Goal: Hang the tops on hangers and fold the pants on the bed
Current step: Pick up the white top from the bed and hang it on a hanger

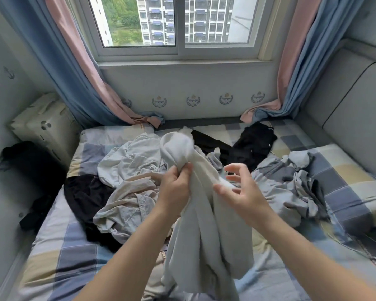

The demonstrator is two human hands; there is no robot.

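A pale grey-white garment [202, 231] hangs bunched in front of me above the bed [59, 257]. My left hand [175, 187] grips its upper part, fingers curled into the cloth. My right hand [239, 190] is just to the right of it, fingers spread and loosely bent, thumb touching the fabric. Behind lies a heap of clothes: a light grey piece [126, 161], a beige piece [126, 205], a black garment [85, 196] at the left and another black garment [252, 144] at the back right. No hanger is in view.
A rumpled grey-blue garment [291, 183] lies on the checked sheet at the right. A padded headboard [343, 118] stands along the right side. A box [46, 124] and a dark bag [24, 157] sit at the left. Curtains [78, 68] and a window [178, 25] are behind the bed.
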